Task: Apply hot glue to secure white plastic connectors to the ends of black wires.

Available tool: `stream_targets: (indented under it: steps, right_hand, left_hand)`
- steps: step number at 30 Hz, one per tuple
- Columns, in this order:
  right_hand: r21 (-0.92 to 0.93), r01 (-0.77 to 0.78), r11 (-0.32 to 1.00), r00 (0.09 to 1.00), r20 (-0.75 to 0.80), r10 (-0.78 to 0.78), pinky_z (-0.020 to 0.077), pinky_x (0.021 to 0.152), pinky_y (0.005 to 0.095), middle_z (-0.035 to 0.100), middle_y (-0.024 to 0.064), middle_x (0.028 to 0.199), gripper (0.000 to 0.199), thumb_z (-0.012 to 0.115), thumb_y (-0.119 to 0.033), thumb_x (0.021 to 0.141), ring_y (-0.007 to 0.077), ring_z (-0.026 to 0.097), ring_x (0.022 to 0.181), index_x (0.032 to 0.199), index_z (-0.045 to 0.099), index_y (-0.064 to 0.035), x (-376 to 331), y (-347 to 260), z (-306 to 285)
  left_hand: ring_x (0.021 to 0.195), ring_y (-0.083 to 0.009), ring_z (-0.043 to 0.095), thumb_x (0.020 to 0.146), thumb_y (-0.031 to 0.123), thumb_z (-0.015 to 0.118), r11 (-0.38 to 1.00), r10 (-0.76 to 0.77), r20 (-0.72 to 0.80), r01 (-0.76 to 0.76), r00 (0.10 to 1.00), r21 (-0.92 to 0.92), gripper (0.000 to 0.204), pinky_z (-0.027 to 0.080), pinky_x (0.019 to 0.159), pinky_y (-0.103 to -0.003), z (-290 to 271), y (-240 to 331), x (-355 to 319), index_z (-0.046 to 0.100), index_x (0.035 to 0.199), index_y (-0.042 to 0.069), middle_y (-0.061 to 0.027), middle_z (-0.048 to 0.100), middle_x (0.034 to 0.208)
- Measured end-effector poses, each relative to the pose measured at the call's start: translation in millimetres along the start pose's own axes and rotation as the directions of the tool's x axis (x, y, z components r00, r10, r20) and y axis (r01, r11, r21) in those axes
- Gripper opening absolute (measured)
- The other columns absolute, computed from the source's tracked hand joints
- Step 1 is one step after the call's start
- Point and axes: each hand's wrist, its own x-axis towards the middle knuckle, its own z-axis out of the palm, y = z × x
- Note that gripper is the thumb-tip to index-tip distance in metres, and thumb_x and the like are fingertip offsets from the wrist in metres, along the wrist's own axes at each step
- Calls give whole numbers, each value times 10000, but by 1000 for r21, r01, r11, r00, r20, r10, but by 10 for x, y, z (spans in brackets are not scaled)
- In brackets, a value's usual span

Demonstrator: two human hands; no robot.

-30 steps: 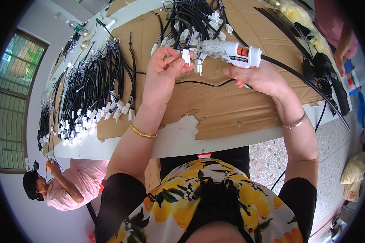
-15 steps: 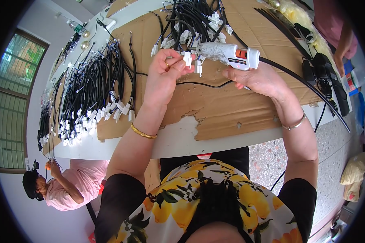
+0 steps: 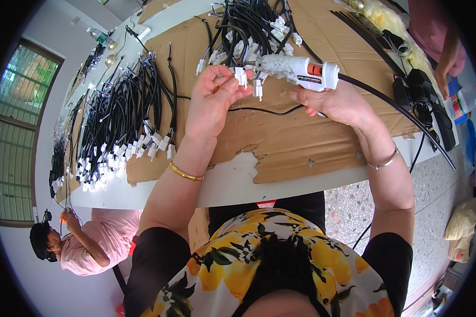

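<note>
Between the thumb and fingers of my left hand (image 3: 210, 108) is a small white plug connector (image 3: 241, 77). Its wire is mostly hidden by the fingers. A second white connector (image 3: 257, 89) hangs beside it, under the nozzle end. My right hand (image 3: 346, 103) is wrapped around the handle of a white hot glue gun (image 3: 322, 77), whose front is covered in clear, stringy glue. The gun points left, with its tip close to the connectors; whether it touches them I cannot tell. A long black glue stick (image 3: 399, 113) runs out of its back.
Black cables with white connectors (image 3: 243, 26) are heaped at the far middle. Another large bundle of cables (image 3: 124, 105) lies to the left. Cardboard (image 3: 307, 142) covers much of the white table. Power adapters (image 3: 420, 87) sit at the right. Co-workers are at the lower left and upper right.
My left hand and the connector have shifted slightly to the left. The glue gun and my right hand stay almost where they were.
</note>
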Motion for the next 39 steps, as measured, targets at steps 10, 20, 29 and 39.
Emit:
stream_targets:
  steps: [10,20,29,39]
  right_hand:
    - [-30,29,999,1000,11,-29,393,504,189,513,-20,674,209,667,-160,750,48,450,553,843,531,-31,32,51,11]
    - [-8,16,1000,999,-29,-16,398,501,195,518,-16,673,223,677,-166,744,54,457,545,848,540,-24,22,62,2]
    - [29,8,1000,1000,13,-9,408,506,199,531,-7,666,212,690,-140,729,54,472,547,831,549,-18,11,22,-4]
    - [55,53,997,999,-1,-53,410,495,197,533,0,667,188,672,-113,742,54,484,547,840,543,-16,-6,15,-26]
  left_hand:
    - [790,-227,595,857,-9,439,990,-58,92,70,994,-126,107,487,759,-335,-36,-14,-10,422,946,48,-228,559,1027]
    - [804,-197,591,861,-12,426,984,-50,175,78,983,-159,135,486,778,-363,-104,-13,6,436,981,48,-249,550,1029]
    - [787,-192,588,865,-4,423,981,-58,209,94,976,-169,137,492,771,-356,-126,-11,7,439,983,64,-245,551,1028]
    - [783,-187,590,849,-17,451,996,-48,90,54,995,-66,120,504,745,-327,-86,17,11,446,937,64,-214,578,991]
